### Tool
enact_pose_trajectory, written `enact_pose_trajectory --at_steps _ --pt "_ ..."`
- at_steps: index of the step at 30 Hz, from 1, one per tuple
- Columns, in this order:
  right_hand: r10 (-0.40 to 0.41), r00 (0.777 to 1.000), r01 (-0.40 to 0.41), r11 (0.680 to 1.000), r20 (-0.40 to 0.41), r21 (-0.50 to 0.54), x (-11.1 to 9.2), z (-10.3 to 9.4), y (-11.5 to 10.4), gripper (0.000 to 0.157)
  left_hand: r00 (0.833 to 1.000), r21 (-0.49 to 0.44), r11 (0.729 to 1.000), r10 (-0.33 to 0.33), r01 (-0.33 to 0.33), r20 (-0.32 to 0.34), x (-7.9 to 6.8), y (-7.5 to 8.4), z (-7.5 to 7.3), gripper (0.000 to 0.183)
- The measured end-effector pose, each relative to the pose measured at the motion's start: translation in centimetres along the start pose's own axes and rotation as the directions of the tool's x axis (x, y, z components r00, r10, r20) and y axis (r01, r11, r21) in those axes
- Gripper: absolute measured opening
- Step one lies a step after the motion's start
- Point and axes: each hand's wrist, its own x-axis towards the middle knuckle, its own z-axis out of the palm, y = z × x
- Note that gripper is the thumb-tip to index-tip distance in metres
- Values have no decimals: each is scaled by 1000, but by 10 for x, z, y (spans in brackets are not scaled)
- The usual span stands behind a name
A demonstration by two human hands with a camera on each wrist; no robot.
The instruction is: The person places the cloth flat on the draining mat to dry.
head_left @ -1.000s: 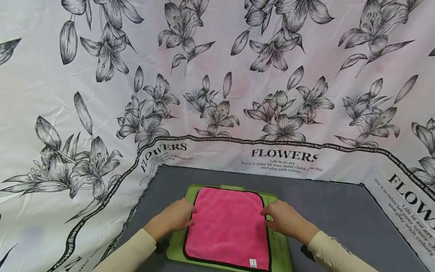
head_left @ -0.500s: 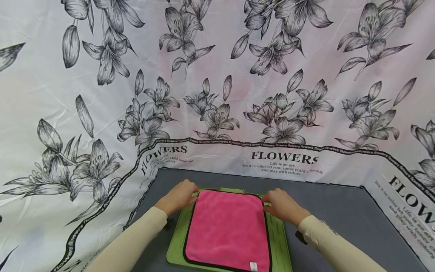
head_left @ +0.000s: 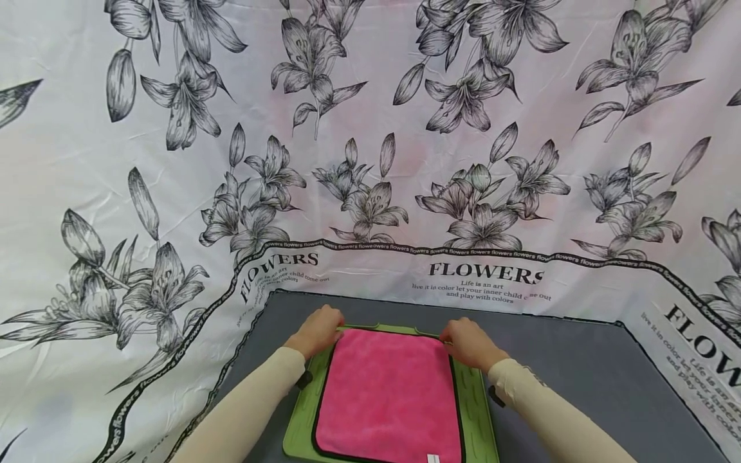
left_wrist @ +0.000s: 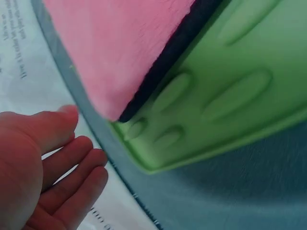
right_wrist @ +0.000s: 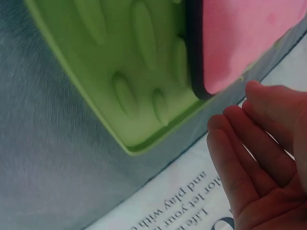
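Note:
A pink cloth (head_left: 390, 395) with a dark edging and a small white label lies flat on a green tray (head_left: 476, 411) with raised oval ridges. At its far left corner is my left hand (head_left: 320, 331); in the left wrist view that hand (left_wrist: 62, 167) has thumb and fingers loosely bent and apart, with nothing between them. My right hand (head_left: 470, 341) is at the far right corner. The right wrist view shows this hand (right_wrist: 259, 158) with relaxed fingers beside the cloth's corner, holding nothing. Both hands overlap the tray's far corners in the head view.
The tray sits on a dark grey tabletop (head_left: 556, 379). A white curtain (head_left: 370, 103) printed with lilies and the word FLOWERS rises behind the table's far edge and along its left and right sides.
Both hands have moved away from the person along the cloth's sides, from about its middle to its far corners. The cloth and tray stay in place.

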Motion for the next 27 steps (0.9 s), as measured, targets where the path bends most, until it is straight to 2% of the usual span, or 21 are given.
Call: enact_pose_trajectory --at_steps 7,11,16,20,24,26,27 --pt "82 996 -81 996 -17 37 6 19 4 20 998 -7 999 -43 43 -35 4 2 24 26" --pt "110 993 -110 994 -29 -4 8 30 3 24 995 29 997 -70 72 -66 4 1 35 26" --pt "120 992 -124 989 -48 -81 8 40 1 33 993 39 996 -74 78 -94 2 5 39 22" --pt "109 992 -116 987 -67 -115 9 39 0 35 990 41 996 -77 82 -117 3 4 40 22" --pt "127 987 -138 983 -99 -121 12 38 2 34 985 28 998 -56 62 -165 4 -3 44 21" --pt "135 986 -146 982 -95 -121 12 39 3 31 980 44 999 -10 19 -197 10 -16 58 20" --pt "135 987 -145 982 -89 -118 11 39 3 30 980 46 999 3 6 -199 10 -18 59 20"
